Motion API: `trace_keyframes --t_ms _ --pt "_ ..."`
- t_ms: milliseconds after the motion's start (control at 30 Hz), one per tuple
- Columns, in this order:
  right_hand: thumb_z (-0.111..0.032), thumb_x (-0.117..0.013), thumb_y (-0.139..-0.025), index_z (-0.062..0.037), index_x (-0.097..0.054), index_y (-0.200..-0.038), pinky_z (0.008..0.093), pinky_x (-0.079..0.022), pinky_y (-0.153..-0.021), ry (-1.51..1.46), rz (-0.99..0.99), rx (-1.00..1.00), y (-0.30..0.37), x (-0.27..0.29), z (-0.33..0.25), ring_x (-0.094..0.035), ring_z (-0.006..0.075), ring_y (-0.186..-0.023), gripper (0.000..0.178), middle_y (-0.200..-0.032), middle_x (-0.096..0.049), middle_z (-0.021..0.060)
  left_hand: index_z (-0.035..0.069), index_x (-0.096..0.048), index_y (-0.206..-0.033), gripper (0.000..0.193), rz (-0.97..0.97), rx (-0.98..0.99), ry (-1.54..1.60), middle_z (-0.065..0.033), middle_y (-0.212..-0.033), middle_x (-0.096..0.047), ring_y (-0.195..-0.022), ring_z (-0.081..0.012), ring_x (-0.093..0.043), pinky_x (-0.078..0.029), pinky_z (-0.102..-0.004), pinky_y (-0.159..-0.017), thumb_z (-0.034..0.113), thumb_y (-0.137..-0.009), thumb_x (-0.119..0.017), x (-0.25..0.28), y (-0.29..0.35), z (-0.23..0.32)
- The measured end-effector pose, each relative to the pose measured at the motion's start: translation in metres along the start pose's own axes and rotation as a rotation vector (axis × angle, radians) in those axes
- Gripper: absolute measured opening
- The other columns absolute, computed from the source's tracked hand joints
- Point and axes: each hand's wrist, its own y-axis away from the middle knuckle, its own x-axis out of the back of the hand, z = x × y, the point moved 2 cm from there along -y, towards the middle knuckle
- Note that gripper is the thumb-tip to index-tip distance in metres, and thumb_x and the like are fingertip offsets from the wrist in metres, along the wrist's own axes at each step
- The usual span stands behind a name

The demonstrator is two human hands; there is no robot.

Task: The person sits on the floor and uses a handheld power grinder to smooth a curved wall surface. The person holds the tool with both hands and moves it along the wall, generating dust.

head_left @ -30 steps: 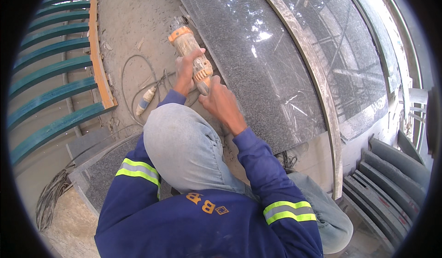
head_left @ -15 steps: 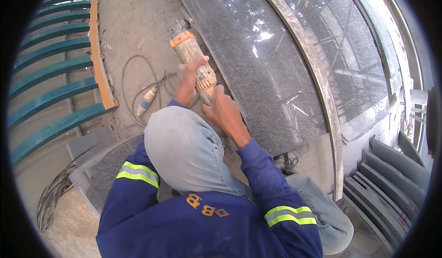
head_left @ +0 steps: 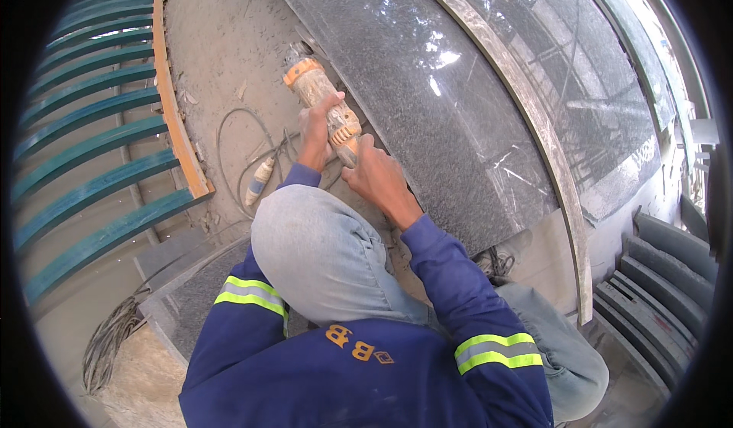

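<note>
A dust-covered orange power grinder [head_left: 315,90] lies slantwise beyond my raised knee, its metal head pointing away from me beside the edge of a dark polished stone slab [head_left: 450,138]. My left hand [head_left: 314,132] is closed round the middle of its body from the left, thumb over the top. Farther back, my right hand [head_left: 378,180] is wrapped round the grinder's rear end, close to the slab's edge. Whether the head touches the slab I cannot tell. Most of my right fingers are hidden behind the hand.
A grey cable loops on the dusty floor to a pale and blue plug connector [head_left: 259,181]. Left stands a slatted teal rack [head_left: 99,134] with an orange edge rail [head_left: 177,122]. A stone strip [head_left: 527,100] crosses the slab. Stacked grey pieces [head_left: 649,298] lie right; coiled cable [head_left: 114,336] lies lower left.
My view has shifted slightly, so the rack, connector and stacked pieces appear farther right. Both hands keep their hold on the grinder, which has barely moved in the picture.
</note>
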Motion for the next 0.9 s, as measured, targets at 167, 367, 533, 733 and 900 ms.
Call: trace_keyframes --t_ms 167,367,533,733,900 --pt "-0.019 -0.075 -0.079 0.0041 -0.046 -0.100 0.0545 -0.056 -0.071 0.011 0.001 -0.007 0.002 0.000 -0.001 -0.070 0.0490 -0.082 0.042 -0.083 -0.068 0.0334 -0.003 -0.059 -0.105 0.034 -0.031 0.008 -0.029 -0.0111 -0.082 -0.063 -0.064 -0.0214 -0.067 -0.059 -0.0370 -0.055 0.017 -0.082 -0.074 0.008 -0.007 -0.006" --pt "-0.021 -0.074 -0.080 0.0035 -0.045 -0.099 0.0545 -0.056 -0.069 0.009 -0.033 -0.040 0.019 0.002 0.001 -0.070 0.0492 -0.080 0.042 -0.082 -0.068 0.0329 -0.004 -0.059 -0.104 0.034 -0.020 -0.003 -0.051 -0.0111 -0.081 -0.063 -0.064 -0.0215 -0.067 -0.058 -0.0363 -0.054 0.018 -0.082 -0.074 0.005 0.013 -0.011" --pt "-0.023 -0.071 -0.079 0.0036 -0.044 -0.098 0.0557 -0.055 -0.070 -0.015 -0.020 -0.041 0.024 -0.001 0.002 -0.068 0.0504 -0.078 0.043 -0.081 -0.066 0.0336 -0.004 -0.060 -0.103 0.034 -0.003 -0.012 -0.077 -0.0109 -0.081 -0.063 -0.064 -0.0210 -0.067 -0.058 -0.0351 -0.054 0.018 -0.082 -0.074 0.006 0.017 -0.013" --pt "-0.024 -0.072 -0.079 0.0037 -0.045 -0.099 0.0556 -0.055 -0.069 -0.013 -0.023 -0.059 0.031 -0.004 0.003 -0.068 0.0502 -0.077 0.043 -0.081 -0.067 0.0337 -0.004 -0.060 -0.103 0.034 -0.021 0.002 -0.091 -0.0107 -0.081 -0.062 -0.064 -0.0208 -0.066 -0.057 -0.0347 -0.054 0.020 -0.083 -0.073 0.008 0.024 -0.015" --pt "-0.022 -0.072 -0.080 0.0036 -0.045 -0.099 0.0555 -0.055 -0.068 -0.014 -0.023 -0.056 0.034 0.000 0.000 -0.069 0.0501 -0.077 0.042 -0.080 -0.067 0.0334 -0.004 -0.060 -0.101 0.032 -0.014 0.011 -0.080 -0.0106 -0.082 -0.063 -0.065 -0.0206 -0.066 -0.057 -0.0348 -0.055 0.019 -0.083 -0.074 0.011 0.025 -0.019"
